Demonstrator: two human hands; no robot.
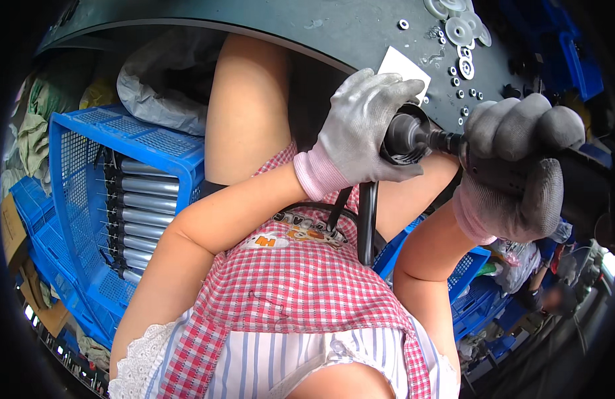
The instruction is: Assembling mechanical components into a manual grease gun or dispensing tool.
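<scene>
Just short of the smooth dark-grey bench (347,30), the left grip (364,130) cupped a black cylindrical housing (388,149); the right grip (520,130) clasped a black power tool (497,174), nose apparently inside. Work seemed under way, unfinished.

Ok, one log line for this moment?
left hand: around black round part; right hand: gripping black tool; tool tip: at part's opening; table: white discs, small rings

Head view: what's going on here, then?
A person's gloved left hand holds a black cup-shaped part while the gloved right hand grips a black tool, its grey end at the part's open mouth. Whether they touch inside is unclear. Pale discs lie on the dark table; metal cylinders lie in a blue crate.
</scene>
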